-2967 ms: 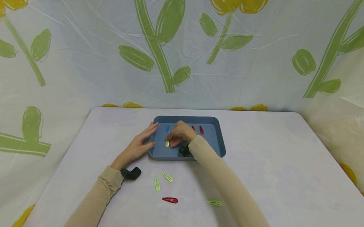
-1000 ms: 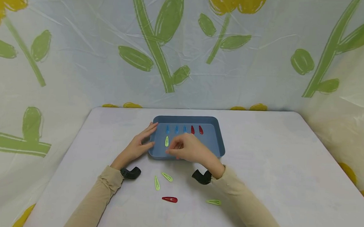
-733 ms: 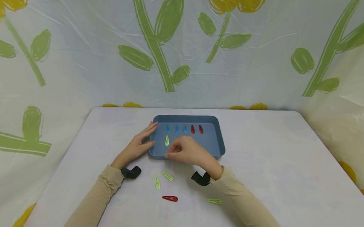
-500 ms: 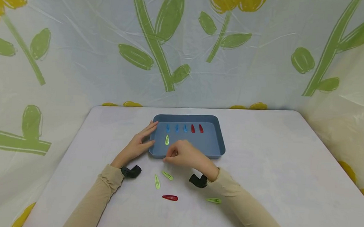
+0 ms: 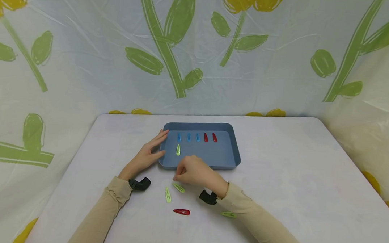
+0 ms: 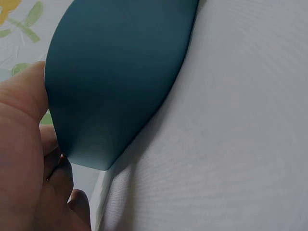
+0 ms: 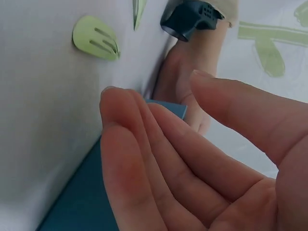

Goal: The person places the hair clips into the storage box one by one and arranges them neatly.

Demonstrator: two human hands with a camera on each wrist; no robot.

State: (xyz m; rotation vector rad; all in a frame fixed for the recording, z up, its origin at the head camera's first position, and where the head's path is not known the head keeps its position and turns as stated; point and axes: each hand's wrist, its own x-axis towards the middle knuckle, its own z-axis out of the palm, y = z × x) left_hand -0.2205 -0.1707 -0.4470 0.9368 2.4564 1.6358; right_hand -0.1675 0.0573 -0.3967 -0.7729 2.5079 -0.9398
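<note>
A blue-grey tray [image 5: 209, 154] stands at the far middle of the table. My left hand [image 5: 145, 156] rests at its left rim with fingers extended, touching the tray wall [image 6: 120, 72] in the left wrist view. My right hand [image 5: 197, 171] hovers over the tray's near edge, holding nothing; its thumb and fingers [image 7: 127, 178] are apart in the right wrist view. Just below its fingertips lies a green snap hair clip [image 5: 179, 187]. Another green hair clip [image 5: 168, 195] is to its left. A red hair clip [image 5: 182, 212] lies nearer, and a third green clip [image 5: 228, 214] beside the right sleeve.
Inside the tray, blue hair clips [image 5: 188, 137] and red hair clips [image 5: 214, 137] form the back row. One green hair clip [image 5: 178, 149] lies before them at left. A flowered curtain [image 5: 248, 76] hangs behind the white table [image 5: 293, 176].
My right hand has let go of the green clip in the tray and drawn back toward the clips on the table. The left hand has stayed at the rim.
</note>
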